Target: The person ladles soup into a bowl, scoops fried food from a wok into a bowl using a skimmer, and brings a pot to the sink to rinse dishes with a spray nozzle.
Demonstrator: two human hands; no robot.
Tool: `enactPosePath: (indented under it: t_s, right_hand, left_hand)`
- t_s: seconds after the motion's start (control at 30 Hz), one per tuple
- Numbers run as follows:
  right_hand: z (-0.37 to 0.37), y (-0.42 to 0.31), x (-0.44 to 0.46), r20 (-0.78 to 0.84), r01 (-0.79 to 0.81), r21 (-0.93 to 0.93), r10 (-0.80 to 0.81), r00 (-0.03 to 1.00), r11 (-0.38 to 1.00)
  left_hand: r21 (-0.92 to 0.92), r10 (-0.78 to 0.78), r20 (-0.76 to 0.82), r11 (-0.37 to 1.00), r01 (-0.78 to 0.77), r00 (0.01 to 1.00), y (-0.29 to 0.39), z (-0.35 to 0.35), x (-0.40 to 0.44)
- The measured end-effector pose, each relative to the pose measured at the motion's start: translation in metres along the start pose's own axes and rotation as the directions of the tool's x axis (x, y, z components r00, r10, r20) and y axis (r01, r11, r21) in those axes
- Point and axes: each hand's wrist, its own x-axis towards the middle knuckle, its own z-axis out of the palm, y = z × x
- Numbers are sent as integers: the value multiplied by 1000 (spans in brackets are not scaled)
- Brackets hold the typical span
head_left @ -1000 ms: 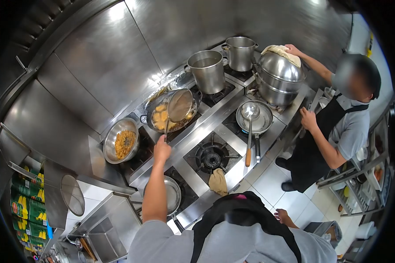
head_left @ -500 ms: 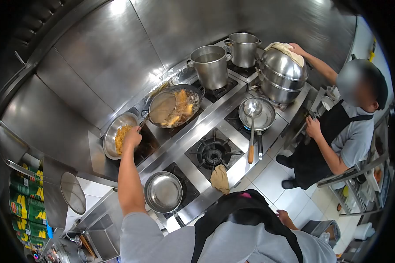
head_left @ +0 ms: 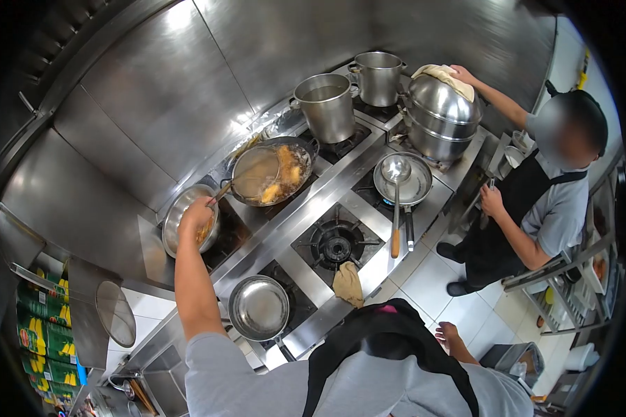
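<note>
My left hand (head_left: 199,210) is closed round the handle of a mesh strainer (head_left: 256,175), above a steel bowl (head_left: 170,235) with orange-brown food partly hidden by the hand. The strainer's round mesh lies over the left part of a dark wok (head_left: 315,154) on the stove. Golden pieces (head_left: 286,174) sit in bubbling oil on the wok's right side. My right hand (head_left: 450,335) hangs low beside my apron over the floor, fingers apart, holding nothing visible.
A frying pan (head_left: 259,308), a cloth (head_left: 348,283), a pan with a ladle (head_left: 396,169) and two tall pots (head_left: 325,109) are on the stove. At right, a co-worker (head_left: 528,208) touches a cloth on a domed steamer (head_left: 443,111). Another strainer (head_left: 115,313) hangs left.
My left hand has moved slightly left and back toward the wall, covering more of the bowl's food. The strainer stays over the wok. More of my right hand's fingers show.
</note>
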Motion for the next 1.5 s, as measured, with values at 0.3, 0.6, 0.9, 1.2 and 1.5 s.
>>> enactPosePath:
  t_s: [0.3,0.6,0.9,1.2,1.5]
  right_hand:
    - [-8,21,7,-25,-52,-13,51,998,999]
    - [-12,20,1,-27,-82,-24,81,996,996]
    - [-4,-2,7,-1,-4,-35,4,1000,999]
    - [-10,-2,7,-7,-40,-44,40,999,998]
    - [-8,-5,7,-15,-26,-49,25,1000,998]
  left_hand:
    - [-120,-159,118,978,173,980,25,-6,-23]
    - [-129,160,-61,977,-167,985,35,5,-42]
    - [-27,40,-91,999,-43,995,35,21,-38]
    - [-495,-278,403,735,463,872,12,19,-19]
    - [-234,-169,258,944,231,951,20,14,6]
